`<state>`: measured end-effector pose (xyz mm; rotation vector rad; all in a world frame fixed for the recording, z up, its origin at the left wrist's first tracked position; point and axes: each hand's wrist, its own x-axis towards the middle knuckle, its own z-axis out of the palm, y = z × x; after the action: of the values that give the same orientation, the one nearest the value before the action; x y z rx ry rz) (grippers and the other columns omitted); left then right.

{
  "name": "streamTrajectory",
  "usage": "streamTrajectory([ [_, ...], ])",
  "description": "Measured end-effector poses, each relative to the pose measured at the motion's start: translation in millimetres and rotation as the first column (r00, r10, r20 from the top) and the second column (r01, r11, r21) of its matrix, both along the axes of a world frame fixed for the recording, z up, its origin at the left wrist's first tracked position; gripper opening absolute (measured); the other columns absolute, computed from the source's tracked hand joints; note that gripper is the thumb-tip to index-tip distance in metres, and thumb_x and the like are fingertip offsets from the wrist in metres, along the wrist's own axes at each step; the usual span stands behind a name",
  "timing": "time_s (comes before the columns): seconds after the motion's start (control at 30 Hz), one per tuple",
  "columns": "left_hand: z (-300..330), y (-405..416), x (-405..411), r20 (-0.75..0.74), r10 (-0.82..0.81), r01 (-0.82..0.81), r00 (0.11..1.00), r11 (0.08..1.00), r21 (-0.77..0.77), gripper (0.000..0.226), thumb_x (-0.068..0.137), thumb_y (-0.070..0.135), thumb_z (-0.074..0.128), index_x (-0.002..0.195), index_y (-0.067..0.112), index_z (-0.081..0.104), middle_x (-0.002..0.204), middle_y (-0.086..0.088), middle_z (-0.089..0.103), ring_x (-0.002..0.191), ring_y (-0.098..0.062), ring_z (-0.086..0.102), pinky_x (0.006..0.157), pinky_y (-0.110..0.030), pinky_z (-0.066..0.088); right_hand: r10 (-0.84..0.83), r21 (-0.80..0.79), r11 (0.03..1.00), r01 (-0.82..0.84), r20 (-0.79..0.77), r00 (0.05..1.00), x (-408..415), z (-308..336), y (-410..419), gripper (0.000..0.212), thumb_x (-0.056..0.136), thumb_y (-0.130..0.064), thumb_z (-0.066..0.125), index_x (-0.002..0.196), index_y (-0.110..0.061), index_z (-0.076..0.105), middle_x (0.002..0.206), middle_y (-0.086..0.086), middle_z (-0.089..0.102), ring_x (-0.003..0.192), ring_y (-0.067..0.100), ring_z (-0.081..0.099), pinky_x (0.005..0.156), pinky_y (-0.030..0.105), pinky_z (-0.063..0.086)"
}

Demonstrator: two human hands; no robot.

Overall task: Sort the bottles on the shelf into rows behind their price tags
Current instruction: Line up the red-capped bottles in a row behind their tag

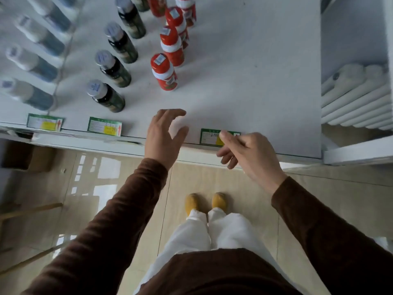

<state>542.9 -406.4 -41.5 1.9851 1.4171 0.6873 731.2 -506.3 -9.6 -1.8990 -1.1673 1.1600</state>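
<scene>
- A white shelf (255, 60) is seen from above, with bottles stood on it in rows that run from near to far.
- A row of dark bottles (112, 69) with grey caps is lined up behind the second price tag (104, 126).
- A row of red bottles (170, 43) is stood to the right of them. The nearest red bottle (164, 72) is set well back from the near edge.
- Blue and white bottles (32, 60) are seen on the far left, behind the first price tag (45, 122). They look blurry.
- The left hand (164, 133) is held over the near edge of the shelf, just in front of the red row. It is open wide with bent fingers, and nothing is held in it.
- The right hand (244, 150) is held over the right price tag (212, 136). Its fingers are loosely curled, and nothing is held in it. It cannot be told if the tag is touched.
- No bottles are stood behind the right price tag. That part of the shelf is bare.
- No tag can be seen in front of the red row; the spot is hidden by the left hand.
- Three rows look sorted. The step in hand seems to be the check of the red row and the tags.
- Next, the red row may need to be pulled nearer, or more bottles may need to be fetched for the right tag.
</scene>
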Motion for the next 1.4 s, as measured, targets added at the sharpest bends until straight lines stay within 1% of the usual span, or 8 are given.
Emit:
streamTrajectory([
  [0.23, 9, 63, -16, 0.108, 0.249, -0.242, 0.962, 0.968, -0.073, 0.049, 0.075, 0.021, 0.076, 0.115, 0.009, 0.051, 0.113, -0.004, 0.057, 0.102, -0.02, 0.055, 0.092, -0.042, 0.048, 0.125, 0.365, 0.847, -0.386, 0.571, 0.812, -21, 47, 117, 0.022, 0.092, -0.02, 0.061, 0.114, -0.018, 0.06, 0.111, -0.002, 0.065, 0.092, 0.013, 0.064, 0.084, 0.029, 0.054],
  [0.4, 5, 109, -9, 0.098, 0.195, -0.182, 0.976, 0.975, -0.131, 0.06, 0.067, 0.035, 0.081, 0.113, 0.009, 0.052, 0.11, -0.006, 0.059, 0.101, -0.023, 0.055, 0.089, -0.042, 0.047, 0.291, 0.11, 0.755, -0.646, 0.827, 0.481, -50, 43, 186, 0.057, 0.087, -0.003, 0.063, 0.138, -0.022, 0.046, 0.136, 0.005, 0.047, 0.118, 0.029, 0.055, 0.089, 0.045, 0.055],
  [0.53, 0, 127, -5, 0.16, 0.088, -0.049, 0.983, 0.971, -0.233, 0.061, 0.065, 0.034, 0.08, 0.116, 0.016, 0.053, 0.111, -0.004, 0.065, 0.105, -0.025, 0.061, 0.091, -0.045, 0.049, 0.408, -0.038, 0.742, -0.669, 0.819, 0.405, -60, 44, 207, 0.05, 0.09, -0.009, 0.059, 0.137, -0.023, 0.048, 0.133, 0.008, 0.049, 0.112, 0.033, 0.055, 0.086, 0.046, 0.052],
  [0.63, 0, 126, -9, 0.255, 0.107, -0.035, 0.961, 0.962, -0.271, 0.049, 0.07, 0.03, 0.08, 0.11, 0.014, 0.057, 0.105, -0.003, 0.068, 0.096, -0.019, 0.064, 0.088, -0.042, 0.053, 0.414, -0.05, 0.778, -0.626, 0.79, 0.452, -58, 49, 209, 0.046, 0.088, -0.01, 0.06, 0.133, -0.021, 0.052, 0.13, 0.009, 0.051, 0.11, 0.034, 0.057, 0.088, 0.042, 0.05],
  [0.8, 21, 121, -31, 0.493, -0.03, 0.211, 0.87, 0.925, -0.316, 0.04, 0.08, 0.017, 0.076, 0.114, 0.012, 0.056, 0.102, -0.002, 0.068, 0.087, -0.01, 0.063, 0.081, -0.023, 0.053, 0.312, 0.084, 0.898, -0.431, 0.568, 0.762, -52, 74, 204, 0.036, 0.093, -0.024, 0.059, 0.129, -0.019, 0.056, 0.133, 0.006, 0.056, 0.116, 0.023, 0.057, 0.093, 0.029, 0.045],
  [1.0, 63, 118, -34, 0.808, 0.118, 0.637, 0.577, 0.554, -0.536, 0.03, 0.094, 0.024, 0.053, 0.12, 0.008, 0.057, 0.114, -0.017, 0.066, 0.101, -0.029, 0.065, 0.092, -0.034, 0.054, 0.142, 0.143, 0.97, -0.197, 0.322, 0.936, -31, 111, 183, 0.039, 0.087, -0.057, 0.06, 0.101, -0.021, 0.064, 0.093, -0.01, 0.066, 0.076, 0.006, 0.061, 0.065, 0.02, 0.046],
  [1.2, 76, 105, -4, 0.83, 0.24, 0.782, 0.504, 0.282, -0.556, 0.044, 0.101, 0.035, 0.035, 0.127, 0.003, 0.051, 0.11, -0.021, 0.066, 0.092, -0.027, 0.069, 0.088, -0.031, 0.057, 0.069, 0.157, 0.981, -0.113, 0.26, 0.963, -2, 126, 158, 0.047, 0.085, -0.065, 0.056, 0.094, -0.02, 0.067, 0.077, -0.011, 0.062, 0.066, 0.009, 0.058, 0.059, 0.023, 0.046],
  [1.4, 63, 96, 29, 0.837, 0.147, 0.757, 0.527, 0.367, -0.541, 0.036, 0.096, 0.024, 0.049, 0.127, 0.006, 0.057, 0.123, -0.02, 0.063, 0.118, -0.037, 0.059, 0.101, -0.037, 0.049, 0.127, 0.141, 0.973, -0.184, 0.337, 0.933, 30, 121, 137, 0.044, 0.088, -0.053, 0.061, 0.115, -0.019, 0.069, 0.103, -0.004, 0.069, 0.087, 0.014, 0.063, 0.078, 0.035, 0.054],
])
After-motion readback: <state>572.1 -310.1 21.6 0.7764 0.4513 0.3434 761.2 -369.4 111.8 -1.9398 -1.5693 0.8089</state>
